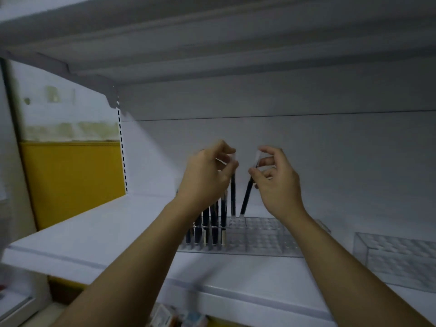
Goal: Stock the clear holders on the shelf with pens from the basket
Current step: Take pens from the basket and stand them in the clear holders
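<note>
Left grip (207,178) is closed on an upright pen (233,197), fingers and thumb curled round its pale upper end, with the dark barrel hanging straight down from the hand. Right grip (278,185) pinches a tilted pen (247,195) near its top between thumb and fingertips; this barrel leans, its upper end to the right and its lower end to the left. The lower tips of both pens come close together at the far edge of a clear holder (262,234), a low transparent block with a grid of holes, which stands on the white shelf (94,230) near the middle of the scene. Blur makes it impossible to tell whether either tip has entered a hole. A cluster of stocked pens (210,228) stands upright in the left end of that holder, partly hidden behind the left wrist, while the holes toward its right hold nothing. A second clear holder (398,256) of the same kind sits well apart to the right on the same shelf. Above, the grey underside of an upper shelf (236,43) spans the view. A yellow panel (70,182) shows at the far left, beyond the shelf's slotted upright.
</note>
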Demonstrator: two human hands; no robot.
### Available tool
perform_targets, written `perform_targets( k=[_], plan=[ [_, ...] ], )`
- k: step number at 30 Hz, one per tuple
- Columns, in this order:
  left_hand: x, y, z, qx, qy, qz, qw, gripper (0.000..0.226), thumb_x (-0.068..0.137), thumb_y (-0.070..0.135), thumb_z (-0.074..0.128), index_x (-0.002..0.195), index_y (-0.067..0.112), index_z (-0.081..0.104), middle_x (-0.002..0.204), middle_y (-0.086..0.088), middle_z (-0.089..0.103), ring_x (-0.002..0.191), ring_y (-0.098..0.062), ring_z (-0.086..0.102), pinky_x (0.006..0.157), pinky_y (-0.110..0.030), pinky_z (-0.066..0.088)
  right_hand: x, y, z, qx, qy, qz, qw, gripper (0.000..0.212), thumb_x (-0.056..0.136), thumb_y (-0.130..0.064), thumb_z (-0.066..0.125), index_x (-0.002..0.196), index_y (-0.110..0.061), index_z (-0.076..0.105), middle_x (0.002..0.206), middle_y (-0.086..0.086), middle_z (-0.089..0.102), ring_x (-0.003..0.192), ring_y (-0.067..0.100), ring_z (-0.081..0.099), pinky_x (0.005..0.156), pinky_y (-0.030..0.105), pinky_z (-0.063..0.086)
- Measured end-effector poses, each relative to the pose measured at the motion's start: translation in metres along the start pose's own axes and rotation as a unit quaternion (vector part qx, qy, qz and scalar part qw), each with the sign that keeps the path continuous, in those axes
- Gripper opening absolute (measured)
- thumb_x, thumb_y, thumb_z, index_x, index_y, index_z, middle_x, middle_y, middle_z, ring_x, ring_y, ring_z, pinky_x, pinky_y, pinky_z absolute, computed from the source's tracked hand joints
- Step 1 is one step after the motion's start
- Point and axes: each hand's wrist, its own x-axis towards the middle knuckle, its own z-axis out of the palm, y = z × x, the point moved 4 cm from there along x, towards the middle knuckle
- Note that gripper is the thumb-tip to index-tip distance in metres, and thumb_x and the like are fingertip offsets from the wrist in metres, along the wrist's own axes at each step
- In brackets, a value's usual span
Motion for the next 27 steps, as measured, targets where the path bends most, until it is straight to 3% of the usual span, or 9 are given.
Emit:
perform_targets(
  k=[4, 8, 13, 16, 19, 23, 27],
  plan=[
    [0.0, -0.001, -0.002, 0.004, 0.005, 0.006, 1.0, 0.016, 0.089, 0.025, 0.067, 0.104, 0.022, 0.063, 0.088, 0.01, 0.067, 0.079, 0.0, 0.065, 0.072, -0.018, 0.055, -0.004, 0.007, 0.006, 0.007, -0.031, 0.0, 0.999, 0.039, 0.089, -0.014, 0.067, 0.119, -0.034, 0.053, 0.093, -0.014, 0.058, 0.07, 0.003, 0.062, 0.064, 0.018, 0.054],
    [0.004, -0.009, -0.004, 0.03, -0.006, -0.023, 0.999, 0.011, 0.089, 0.027, 0.066, 0.099, 0.025, 0.06, 0.082, 0.015, 0.064, 0.077, 0.006, 0.061, 0.066, -0.011, 0.048, -0.021, 0.014, 0.014, -0.054, -0.139, -0.012, 0.989, 0.044, 0.088, -0.014, 0.068, 0.113, -0.046, 0.052, 0.092, -0.016, 0.059, 0.073, -0.001, 0.06, 0.059, 0.009, 0.046],
    [0.003, -0.014, 0.007, 0.101, -0.078, -0.041, 0.991, 0.007, 0.091, 0.028, 0.063, 0.096, 0.023, 0.063, 0.088, 0.013, 0.065, 0.084, -0.006, 0.061, 0.075, -0.023, 0.048, -0.033, 0.019, 0.015, -0.152, -0.22, 0.006, 0.963, 0.064, 0.093, -0.016, 0.059, 0.131, -0.06, 0.03, 0.086, -0.017, 0.058, 0.076, 0.004, 0.061, 0.069, 0.023, 0.052],
    [0.005, -0.009, 0.011, 0.141, -0.098, -0.043, 0.984, 0.007, 0.09, 0.029, 0.06, 0.087, 0.025, 0.064, 0.097, 0.011, 0.067, 0.089, -0.012, 0.06, 0.08, -0.031, 0.048, -0.038, 0.019, 0.013, -0.174, -0.236, 0.004, 0.956, 0.07, 0.095, -0.014, 0.053, 0.138, -0.06, 0.022, 0.082, -0.013, 0.059, 0.065, 0.006, 0.059, 0.059, 0.017, 0.045],
    [0.005, -0.008, 0.014, 0.175, -0.147, -0.055, 0.972, 0.014, 0.092, 0.038, 0.056, 0.084, 0.028, 0.061, 0.091, 0.012, 0.065, 0.092, -0.013, 0.062, 0.085, -0.035, 0.049, -0.04, 0.018, 0.013, -0.176, -0.237, 0.013, 0.955, 0.072, 0.095, -0.012, 0.052, 0.143, -0.055, 0.02, 0.081, -0.011, 0.059, 0.062, 0.007, 0.058, 0.054, 0.013, 0.04],
    [0.001, -0.009, 0.015, 0.196, -0.154, -0.04, 0.968, 0.025, 0.094, 0.047, 0.051, 0.097, 0.026, 0.065, 0.105, 0.009, 0.068, 0.099, -0.012, 0.061, 0.094, -0.04, 0.046, -0.043, 0.017, 0.012, -0.174, -0.241, 0.028, 0.955, 0.076, 0.095, -0.01, 0.053, 0.145, -0.054, 0.017, 0.082, -0.01, 0.059, 0.063, 0.007, 0.057, 0.056, 0.013, 0.041],
    [-0.006, -0.007, 0.009, 0.228, -0.179, -0.02, 0.957, 0.033, 0.093, 0.049, 0.049, 0.117, 0.03, 0.061, 0.124, 0.007, 0.061, 0.116, -0.015, 0.054, 0.109, -0.045, 0.033, -0.045, 0.01, 0.01, -0.168, -0.235, 0.037, 0.957, 0.085, 0.093, -0.014, 0.059, 0.147, -0.055, 0.008, 0.102, -0.011, 0.06, 0.08, 0.008, 0.061, 0.074, 0.024, 0.052]
  ],
)
